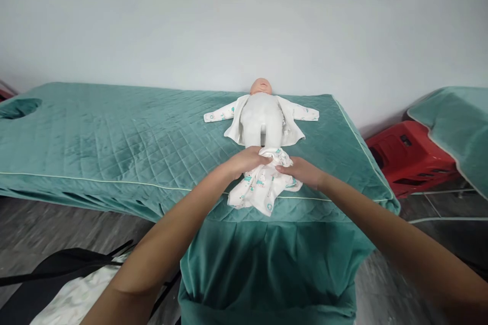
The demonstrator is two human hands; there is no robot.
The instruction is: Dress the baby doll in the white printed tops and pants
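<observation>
Taking the bunched printed cloth [256, 190] as the clock's centre, it sits at the near edge of the green-covered bed [152, 137], by the doll's lower legs, with its loose end hanging over toward 6 o'clock. The left hand [248, 160] comes in from about 10 o'clock, its grip closed on the cloth with the thumb pressed along the top. The right hand [305, 171] meets it from between 2 and 3 o'clock, its grip also closed on the cloth, thumb pointing inward. The doll [261, 111] lies on its back at 12 o'clock, head away, legs toward the hands; its feet are hidden, so whether they are inside the cloth cannot be told. Under it a white jacket [293, 132] lies open, the patterned sleeves spread toward 10 and 2 o'clock. Farther out at 12 o'clock rises the pale wall [190, 40]. A red stool [421, 147] stands near 3 o'clock, beside a second green cover [457, 122]. Between 9 and 10 o'clock, the bed has a hole [19, 108], and around 8 o'clock pale patterned fabric [84, 287] shows past the left arm.
</observation>
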